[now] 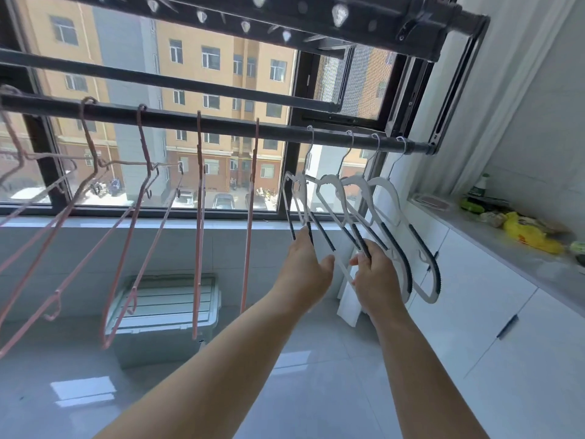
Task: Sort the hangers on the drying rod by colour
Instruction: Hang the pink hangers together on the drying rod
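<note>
Windowside, white hangers (387,194) in right hand (376,274)

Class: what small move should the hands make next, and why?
Probably nudge the white hangers closer together along the rod: pink hangers already hang grouped at left, white at right, and the left hand and right hand both touch the white ones.

Pink hangers (200,217) fill the dark grey rod (221,123) from nine to twelve o'clock. At three o'clock hang white hangers (391,198) with black ribbed strips (424,248). Toward four o'clock a yellow bag (522,232) lies on a pale grey counter (506,264) above white cabinets (468,312). At twelve o'clock, the building (190,74) is tan and grey.
</note>
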`<state>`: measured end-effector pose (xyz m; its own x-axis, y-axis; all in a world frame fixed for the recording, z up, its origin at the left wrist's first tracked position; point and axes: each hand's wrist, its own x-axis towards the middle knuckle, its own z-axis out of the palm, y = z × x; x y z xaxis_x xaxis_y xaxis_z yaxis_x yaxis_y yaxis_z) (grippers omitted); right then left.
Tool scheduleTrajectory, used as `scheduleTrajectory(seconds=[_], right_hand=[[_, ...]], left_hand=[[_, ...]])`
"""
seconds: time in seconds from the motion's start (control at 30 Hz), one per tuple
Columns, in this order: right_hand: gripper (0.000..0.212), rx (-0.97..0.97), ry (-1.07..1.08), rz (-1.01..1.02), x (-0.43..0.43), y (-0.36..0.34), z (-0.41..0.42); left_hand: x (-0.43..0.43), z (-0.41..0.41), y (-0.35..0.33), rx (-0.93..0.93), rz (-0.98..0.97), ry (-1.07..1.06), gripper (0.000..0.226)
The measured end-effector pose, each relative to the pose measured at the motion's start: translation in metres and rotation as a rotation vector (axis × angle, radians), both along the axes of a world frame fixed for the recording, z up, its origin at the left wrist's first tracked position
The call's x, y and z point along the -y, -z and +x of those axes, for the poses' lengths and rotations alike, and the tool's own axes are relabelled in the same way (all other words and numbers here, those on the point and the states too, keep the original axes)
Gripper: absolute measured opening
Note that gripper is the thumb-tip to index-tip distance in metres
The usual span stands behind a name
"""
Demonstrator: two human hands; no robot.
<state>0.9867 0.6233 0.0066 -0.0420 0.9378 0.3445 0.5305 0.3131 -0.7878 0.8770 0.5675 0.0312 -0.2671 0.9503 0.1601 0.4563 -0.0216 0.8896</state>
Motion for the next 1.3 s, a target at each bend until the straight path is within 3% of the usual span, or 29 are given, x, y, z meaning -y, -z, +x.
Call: scheduleTrajectory(seconds=[0.33, 0.53, 0.7, 0.87, 1.3], right_hand=[[0.03, 0.007, -0.051, -0.043, 0.004, -0.003, -0.003], [0.035, 0.254, 0.188, 0.385, 0.006, -0.026, 0.031], [0.042, 0.318, 0.181, 0.063, -0.012, -0.027, 0.045], [0.031, 0.223, 0.219, 0.164, -0.02, -0.015, 0.038], [0.032, 0.176, 0.233, 0.166, -0.031, -0.009, 0.04]], left_hand=[[0.003, -0.006, 0.001, 0.04, 0.056, -0.003, 0.059], [0.009, -0.025, -0.02, 0.003, 0.168, -0.046, 0.067], [0.008, -0.034, -0.023, 0.041, 0.171, -0.06, 0.064], [0.008, -0.031, -0.013, 0.054, 0.126, -0.028, 0.066], [0.006, -0.032, -0.007, 0.049, 0.111, -0.01, 0.065]])
